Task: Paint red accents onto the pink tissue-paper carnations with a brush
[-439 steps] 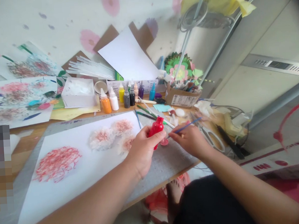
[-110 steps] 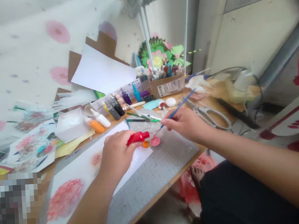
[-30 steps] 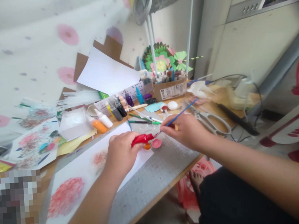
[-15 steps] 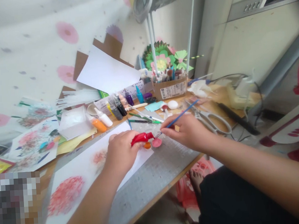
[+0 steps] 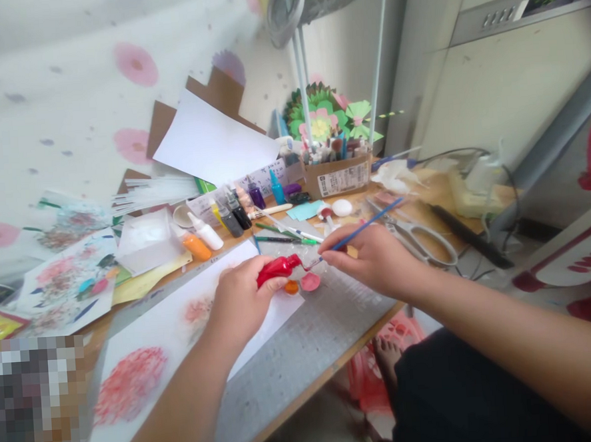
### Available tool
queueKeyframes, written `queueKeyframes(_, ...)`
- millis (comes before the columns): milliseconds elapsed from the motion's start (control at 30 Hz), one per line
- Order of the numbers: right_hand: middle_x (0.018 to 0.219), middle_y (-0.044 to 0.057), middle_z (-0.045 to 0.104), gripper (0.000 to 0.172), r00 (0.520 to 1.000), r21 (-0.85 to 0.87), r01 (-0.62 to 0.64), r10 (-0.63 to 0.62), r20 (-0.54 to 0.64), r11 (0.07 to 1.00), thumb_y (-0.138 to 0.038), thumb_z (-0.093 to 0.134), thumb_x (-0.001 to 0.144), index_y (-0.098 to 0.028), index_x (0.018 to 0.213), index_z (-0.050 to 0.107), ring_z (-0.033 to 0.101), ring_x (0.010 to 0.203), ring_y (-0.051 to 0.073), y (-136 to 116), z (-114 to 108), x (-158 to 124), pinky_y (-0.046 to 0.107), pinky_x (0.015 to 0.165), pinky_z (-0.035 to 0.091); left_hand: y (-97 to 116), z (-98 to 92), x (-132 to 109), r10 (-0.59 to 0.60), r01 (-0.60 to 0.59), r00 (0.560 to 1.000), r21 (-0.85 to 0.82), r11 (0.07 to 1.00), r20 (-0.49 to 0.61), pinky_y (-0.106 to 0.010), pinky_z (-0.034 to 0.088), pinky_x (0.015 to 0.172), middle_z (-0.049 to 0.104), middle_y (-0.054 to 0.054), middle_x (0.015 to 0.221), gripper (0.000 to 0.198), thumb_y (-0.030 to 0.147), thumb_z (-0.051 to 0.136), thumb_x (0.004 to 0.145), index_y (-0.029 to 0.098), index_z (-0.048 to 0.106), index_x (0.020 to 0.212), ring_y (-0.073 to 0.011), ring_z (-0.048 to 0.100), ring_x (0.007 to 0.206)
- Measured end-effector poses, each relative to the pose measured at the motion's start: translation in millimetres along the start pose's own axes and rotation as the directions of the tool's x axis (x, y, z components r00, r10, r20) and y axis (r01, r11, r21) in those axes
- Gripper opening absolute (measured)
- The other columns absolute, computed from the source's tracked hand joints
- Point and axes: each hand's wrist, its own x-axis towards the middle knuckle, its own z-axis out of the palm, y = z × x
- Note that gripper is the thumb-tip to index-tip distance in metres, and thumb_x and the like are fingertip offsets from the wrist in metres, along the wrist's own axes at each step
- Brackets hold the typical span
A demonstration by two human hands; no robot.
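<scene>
Wooden desk (image 5: pixel 419 197), red bottle (image 5: pixel 278 267) aimed at blue brush (image 5: pixel 366 225)

Left hand (image 5: pixel 242 294) is wrapped round the bottle, tipped sideways, long axis and mouth pointing toward the right hand (image 5: pixel 372 253). That one's pinching the brush, tip right by the mouth (can't tell if touching). Pink paint (image 5: pixel 310 282) sits just below, orange paint (image 5: pixel 291 287) beside it, then white paper (image 5: pixel 269 319) on a grey mat (image 5: pixel 332 325).

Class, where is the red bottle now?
In the head view, just left of centre: the red bottle is held tilted in the left hand, beside the orange paint.
</scene>
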Motion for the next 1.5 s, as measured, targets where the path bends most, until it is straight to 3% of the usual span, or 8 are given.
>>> queueKeyframes(200, 0.081, 0.003, 0.072, 0.011, 1.000, 0.010, -0.023, 0.023, -0.010, 1.000, -0.021, 0.059, 0.076, -0.020, 0.077, 0.070, 0.065, 0.075, 0.017, -3, -2, 0, 0.025, 0.064, 0.048, 1, 0.4, 0, -0.031, 0.036, 0.998, -0.095, 0.995, 0.048, -0.028, 0.042, 0.074, 0.068, 0.003, 0.094, 0.020, 0.035, 0.057, 0.081, 0.025, 0.062, 0.098, -0.0193, 0.060, 0.087)
queueKeyframes(800, 0.079, 0.003, 0.070, 0.012, 0.988, 0.097, 0.154, -0.152, -0.032, 0.983, -0.018, 0.059, 0.076, -0.017, 0.080, 0.070, 0.063, 0.076, 0.015, 2, -1, 0, 0.027, 0.070, 0.049, -1, 1.1, 0, -0.035, 0.051, 0.994, -0.155, 0.987, 0.102, -0.033, 0.040, 0.079, 0.067, -0.001, 0.097, 0.023, 0.034, 0.059, 0.080, 0.024, 0.062, 0.101, -0.0228, 0.057, 0.091)
queueKeyframes(1167, 0.079, 0.004, 0.069, 0.010, 0.999, 0.329, 0.042, -0.043, -0.004, 0.943, -0.023, 0.059, 0.073, -0.018, 0.076, 0.068, 0.063, 0.077, 0.018, 4, -8, -1, 0.031, 0.073, 0.046, -2, 0.8, 1, -0.094, 0.115, 0.992, -0.292, 0.949, 0.085, -0.035, 0.035, 0.078, 0.065, -0.002, 0.092, 0.018, 0.031, 0.063, 0.077, 0.024, 0.063, 0.094, -0.0251, 0.055, 0.088)
queueKeyframes(1333, 0.079, 0.002, 0.068, 0.010, 0.996, 0.435, -0.042, 0.069, -0.047, 0.899, -0.028, 0.062, 0.074, -0.020, 0.078, 0.067, 0.062, 0.079, 0.018, 10, -8, -3, 0.031, 0.073, 0.045, -6, 0.1, 0, -0.117, 0.186, 0.980, -0.521, 0.833, 0.161, -0.035, 0.035, 0.078, 0.064, -0.003, 0.093, 0.019, 0.033, 0.065, 0.078, 0.023, 0.063, 0.093, -0.0243, 0.055, 0.090)
queueKeyframes(1400, 0.080, 0.002, 0.068, 0.012, 0.993, 0.453, -0.061, 0.099, -0.061, 0.889, -0.032, 0.063, 0.075, -0.021, 0.080, 0.067, 0.062, 0.079, 0.018, 13, -7, -4, 0.031, 0.074, 0.045, -8, -0.7, 0, -0.099, 0.216, 0.972, -0.645, 0.733, 0.213, -0.033, 0.036, 0.077, 0.063, -0.003, 0.093, 0.023, 0.036, 0.065, 0.078, 0.021, 0.062, 0.094, -0.0225, 0.055, 0.088)
queueKeyframes(1500, 0.078, 0.002, 0.067, 0.015, 0.992, 0.367, -0.090, 0.115, -0.045, 0.926, -0.034, 0.060, 0.075, -0.021, 0.079, 0.066, 0.062, 0.076, 0.017, 12, -5, -3, 0.030, 0.071, 0.046, -9, -2.3, -2, -0.039, 0.247, 0.963, -0.822, 0.512, 0.266, -0.028, 0.039, 0.071, 0.060, -0.002, 0.087, 0.031, 0.040, 0.068, 0.075, 0.019, 0.058, 0.096, -0.0161, 0.054, 0.079)
